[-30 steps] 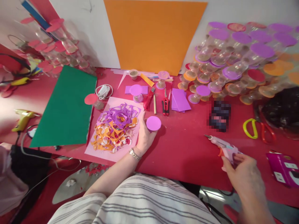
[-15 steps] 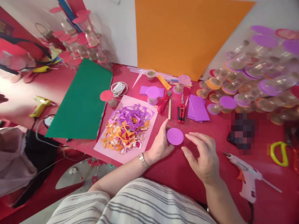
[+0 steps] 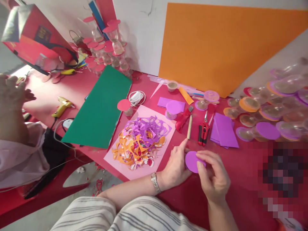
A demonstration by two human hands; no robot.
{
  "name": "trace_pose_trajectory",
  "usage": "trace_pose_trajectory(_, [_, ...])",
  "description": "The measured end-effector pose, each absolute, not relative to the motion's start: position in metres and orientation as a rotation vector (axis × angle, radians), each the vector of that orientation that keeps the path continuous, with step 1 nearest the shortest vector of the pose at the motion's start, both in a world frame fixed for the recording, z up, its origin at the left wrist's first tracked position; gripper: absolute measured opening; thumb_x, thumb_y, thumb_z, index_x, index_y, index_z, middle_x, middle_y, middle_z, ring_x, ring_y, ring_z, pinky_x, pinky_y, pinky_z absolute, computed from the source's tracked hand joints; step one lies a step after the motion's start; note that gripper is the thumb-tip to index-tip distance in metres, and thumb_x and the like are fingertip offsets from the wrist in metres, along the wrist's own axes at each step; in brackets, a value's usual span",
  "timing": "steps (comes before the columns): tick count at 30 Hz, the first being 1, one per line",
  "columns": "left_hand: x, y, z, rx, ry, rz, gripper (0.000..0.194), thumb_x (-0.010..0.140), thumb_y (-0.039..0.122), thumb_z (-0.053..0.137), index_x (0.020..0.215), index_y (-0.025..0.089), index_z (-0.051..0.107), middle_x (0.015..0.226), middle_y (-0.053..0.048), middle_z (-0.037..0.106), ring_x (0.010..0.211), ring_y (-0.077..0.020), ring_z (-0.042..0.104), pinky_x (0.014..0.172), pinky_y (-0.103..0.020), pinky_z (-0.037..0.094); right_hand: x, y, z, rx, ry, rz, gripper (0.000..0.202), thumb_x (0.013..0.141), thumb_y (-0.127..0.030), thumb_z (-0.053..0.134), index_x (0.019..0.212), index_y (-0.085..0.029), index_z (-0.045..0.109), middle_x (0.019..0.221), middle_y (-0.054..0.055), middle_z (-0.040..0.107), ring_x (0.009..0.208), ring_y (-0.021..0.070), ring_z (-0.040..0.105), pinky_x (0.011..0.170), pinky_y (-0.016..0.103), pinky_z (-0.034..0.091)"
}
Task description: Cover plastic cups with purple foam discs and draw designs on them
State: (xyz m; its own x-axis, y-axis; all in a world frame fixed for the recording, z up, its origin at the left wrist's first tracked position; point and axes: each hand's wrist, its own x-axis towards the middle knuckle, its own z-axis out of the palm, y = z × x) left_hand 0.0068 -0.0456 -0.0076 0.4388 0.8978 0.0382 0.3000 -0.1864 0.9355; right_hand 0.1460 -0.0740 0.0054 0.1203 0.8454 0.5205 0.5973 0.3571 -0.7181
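A round purple foam or card disc point(image 3: 192, 162) is between my two hands. My left hand point(image 3: 176, 163) is curled around the disc's left side, its thumb pointing up and away; anything under the disc is hidden. With thumb and forefinger, my right hand point(image 3: 214, 175) pinches the disc's right edge. Beyond my hands lie red-handled pliers point(image 3: 203, 133), a thin wooden stick point(image 3: 190, 127) and a stack of purple card pieces point(image 3: 224, 131). Purple and orange paper scraps point(image 3: 144, 138) are heaped on a pink sheet point(image 3: 115, 158) left of my left hand.
Many sand timers with coloured discs point(image 3: 271, 112) are piled at right, others point(image 3: 106, 54) at back left. A green board point(image 3: 98, 112), yellow glue gun point(image 3: 63, 106) and white cable point(image 3: 137, 98) lie leftward. Another person's hand point(image 3: 12, 96) shows at far left. An orange board point(image 3: 216, 48) leans behind.
My right hand has closed in from the right and now pinches the disc's edge; before, its fingers were apart from it. The view has swung left, bringing another person's hand into sight.
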Motion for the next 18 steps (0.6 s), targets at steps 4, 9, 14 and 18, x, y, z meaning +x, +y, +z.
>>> trace_pose_trajectory(4, [0.007,-0.045,-0.004,1.718,1.042,0.74,0.086,0.084,0.024,0.063,0.151,0.019,0.009,0.114,-0.01,0.06,0.103,-0.027,0.055,0.094,-0.047,0.048,0.147,-0.079,-0.002,-1.392,-1.542,0.313,0.024,0.088,-0.017,0.055,0.11,-0.021,0.064,0.105,0.01,0.064,0.096,0.023,0.063,0.079,0.041,0.056])
trace_pose_trajectory(9, [0.007,-0.046,-0.006,1.726,1.038,0.702,0.092,0.082,0.02,0.064,0.152,0.02,0.004,0.116,-0.01,0.06,0.103,-0.0271,0.056,0.094,-0.047,0.049,0.149,-0.08,-0.01,-1.383,-1.521,0.444,0.029,0.089,-0.021,0.053,0.118,-0.02,0.06,0.106,0.011,0.065,0.097,0.0235,0.064,0.077,0.037,0.057])
trace_pose_trajectory(14, [0.007,-0.047,-0.008,1.733,1.038,0.682,0.099,0.078,0.021,0.068,0.152,0.019,0.003,0.114,-0.01,0.06,0.101,-0.0275,0.056,0.094,-0.048,0.049,0.15,-0.08,-0.012,-1.41,-1.545,0.482,0.033,0.089,-0.025,0.054,0.121,-0.02,0.058,0.106,0.01,0.067,0.095,0.0237,0.066,0.075,0.035,0.057])
trace_pose_trajectory(18, [0.007,-0.048,-0.009,1.722,1.039,0.686,0.099,0.078,0.022,0.068,0.152,0.02,0.002,0.113,-0.01,0.059,0.1,-0.0265,0.056,0.095,-0.049,0.048,0.148,-0.079,-0.013,-1.401,-1.545,0.454,0.032,0.089,-0.024,0.052,0.12,-0.019,0.058,0.104,0.01,0.067,0.093,0.0237,0.066,0.074,0.035,0.056])
